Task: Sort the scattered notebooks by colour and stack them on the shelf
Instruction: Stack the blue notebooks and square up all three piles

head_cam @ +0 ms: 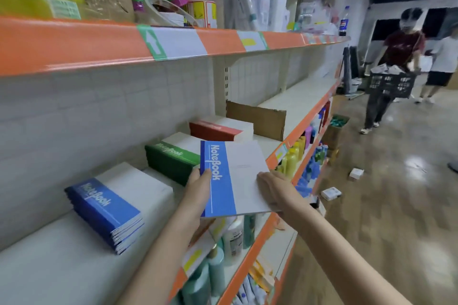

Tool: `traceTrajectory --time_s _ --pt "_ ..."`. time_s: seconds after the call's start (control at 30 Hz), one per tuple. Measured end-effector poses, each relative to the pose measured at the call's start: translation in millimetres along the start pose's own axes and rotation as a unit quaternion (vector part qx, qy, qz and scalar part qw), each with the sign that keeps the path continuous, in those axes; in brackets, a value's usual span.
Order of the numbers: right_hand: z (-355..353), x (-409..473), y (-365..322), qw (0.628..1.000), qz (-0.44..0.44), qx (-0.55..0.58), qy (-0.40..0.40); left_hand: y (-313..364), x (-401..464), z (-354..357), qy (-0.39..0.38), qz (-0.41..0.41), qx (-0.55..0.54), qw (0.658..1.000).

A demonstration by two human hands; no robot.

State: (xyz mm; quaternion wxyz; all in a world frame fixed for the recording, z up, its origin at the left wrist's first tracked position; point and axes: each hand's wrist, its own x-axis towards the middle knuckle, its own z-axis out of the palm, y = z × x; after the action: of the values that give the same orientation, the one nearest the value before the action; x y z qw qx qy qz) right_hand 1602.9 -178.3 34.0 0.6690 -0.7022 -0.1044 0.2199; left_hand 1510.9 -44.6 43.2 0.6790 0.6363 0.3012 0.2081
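Note:
I hold a blue-spined notebook (233, 176) in both hands, above the front edge of the white shelf (62, 255). My left hand (198, 186) grips its blue spine edge, thumb on the cover. My right hand (272, 188) holds the white right edge. On the shelf lie three stacks: blue notebooks (109, 208) at the left, green notebooks (173, 156) in the middle, red notebooks (220, 129) further right. The held notebook hangs in front of the green stack.
A cardboard piece (257, 119) stands beyond the red stack. Bottles (233, 235) fill the lower shelves. The upper shelf (99, 42) carries tape rolls and boxes. Small boxes (330, 193) lie on the floor. A person with a black basket (391, 82) stands in the aisle at the right.

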Motion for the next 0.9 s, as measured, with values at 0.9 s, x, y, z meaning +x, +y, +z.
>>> traceTrajectory --time_s 0.9 --pt "208 80 -26 0.881 -0.225 -0.271 -0.317 -10 22 -170 0.436 -0.005 0.220 0.873"
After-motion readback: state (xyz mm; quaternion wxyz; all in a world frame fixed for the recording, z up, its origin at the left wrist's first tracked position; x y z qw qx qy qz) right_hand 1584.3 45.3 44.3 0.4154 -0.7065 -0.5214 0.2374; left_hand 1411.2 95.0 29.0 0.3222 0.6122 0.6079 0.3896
